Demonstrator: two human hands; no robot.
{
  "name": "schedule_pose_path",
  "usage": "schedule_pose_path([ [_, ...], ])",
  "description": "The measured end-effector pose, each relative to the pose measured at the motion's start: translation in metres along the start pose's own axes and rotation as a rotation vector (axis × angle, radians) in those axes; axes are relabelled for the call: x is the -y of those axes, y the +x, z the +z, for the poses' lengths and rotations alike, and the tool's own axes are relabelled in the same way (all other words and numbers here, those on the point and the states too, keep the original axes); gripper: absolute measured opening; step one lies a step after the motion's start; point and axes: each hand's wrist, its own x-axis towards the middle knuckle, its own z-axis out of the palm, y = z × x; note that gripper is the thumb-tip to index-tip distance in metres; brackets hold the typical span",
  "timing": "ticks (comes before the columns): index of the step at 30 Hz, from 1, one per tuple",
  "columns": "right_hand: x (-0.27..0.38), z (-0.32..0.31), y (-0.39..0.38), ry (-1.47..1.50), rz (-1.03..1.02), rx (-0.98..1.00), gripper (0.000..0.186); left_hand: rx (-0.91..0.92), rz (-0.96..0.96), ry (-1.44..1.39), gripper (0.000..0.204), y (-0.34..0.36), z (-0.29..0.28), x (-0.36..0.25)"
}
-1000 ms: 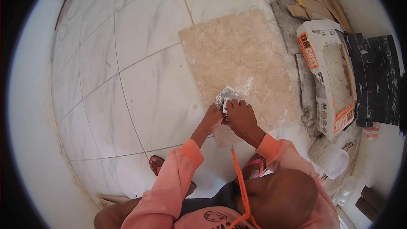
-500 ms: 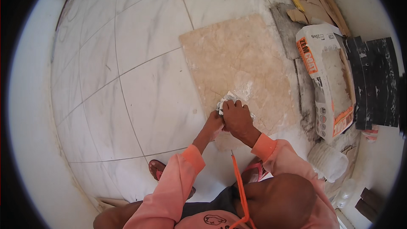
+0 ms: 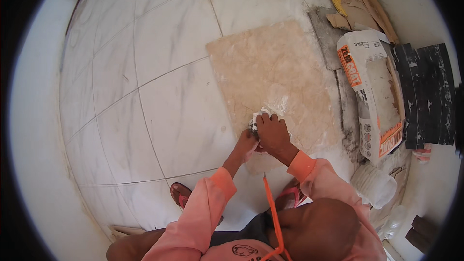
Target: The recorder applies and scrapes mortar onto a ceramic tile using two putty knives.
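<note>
Low over the beige slab (image 3: 270, 72), my two hands come together near its front edge. My right hand (image 3: 274, 134) is closed, its fingers curled over a small whitish, crumpled-looking thing (image 3: 259, 116) with dark patches. Pressed close on the left, my left hand (image 3: 246, 144) is closed as well, its fingers mostly hidden around the lower side of that thing. Its kind cannot be made out. Just beyond the fingers, a white powdery or pasty smear (image 3: 279, 105) marks the slab's surface.
To the right lies a cut-open white and orange bag (image 3: 369, 101) beside black strips (image 3: 427, 96). Cardboard pieces (image 3: 360, 9) are at the far right, a clear plastic container (image 3: 374, 183) at the near right. White marbled tiles (image 3: 169, 111) cover the floor; walls stand on both sides.
My hands stay together and have shifted only slightly. The whitish thing is turned a little and shows less above my fingers. The view itself has moved slightly.
</note>
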Motion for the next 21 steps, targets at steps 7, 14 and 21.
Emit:
schedule_pose_path([
  [7,0.003,0.014,-0.012,-0.108,0.019,-0.082,0.046,-0.011,0.048,0.035,0.015,-0.006,0.009,0.003],
  [14,-0.007,0.022,-0.004,-0.106,-0.021,-0.045,0.040,0.061,0.029,-0.029,0.013,0.001,0.006,0.008],
  [21,-0.008,0.017,0.000,-0.145,0.016,-0.063,0.037,0.096,-0.022,0.055,0.011,-0.005,0.009,-0.001],
])
